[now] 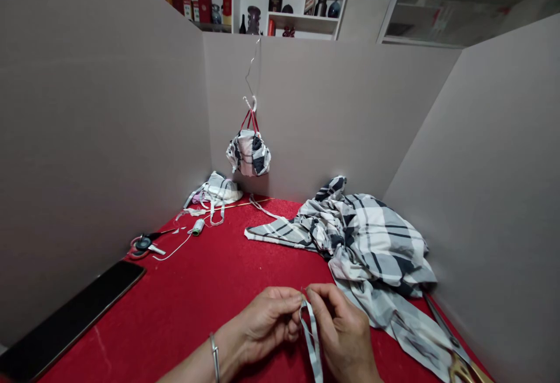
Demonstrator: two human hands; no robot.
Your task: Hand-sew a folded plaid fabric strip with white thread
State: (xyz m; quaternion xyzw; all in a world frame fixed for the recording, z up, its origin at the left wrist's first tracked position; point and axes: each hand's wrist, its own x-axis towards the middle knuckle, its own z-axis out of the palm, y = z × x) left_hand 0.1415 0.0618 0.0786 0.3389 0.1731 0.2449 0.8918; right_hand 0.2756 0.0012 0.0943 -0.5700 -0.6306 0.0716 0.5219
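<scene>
Within a booth of grey partition walls (315, 115), a red felt-covered table (175, 307) carries the work. Toward the right lies a heap of black-and-white plaid fabric (371, 237); tailor's shears (450, 342) rest at its lower edge, the nearest hazard to the hands. Further back, a plaid bag (248, 153) on red straps hangs from a wire hook (250, 103) against the wall, and a thread spool (198, 227) lies left of centre. A black tablet (65, 319) lies along the left edge. At the front of the table, the left hand (266, 324) and right hand (343, 330) pinch a narrow plaid strip (311, 336) between thumbs and fingertips near its upper end, its tail hanging free. Keep this pinch firm and the hands close together, clear of the fabric heap. A fine strand at the fingertips is too small to identify.
</scene>
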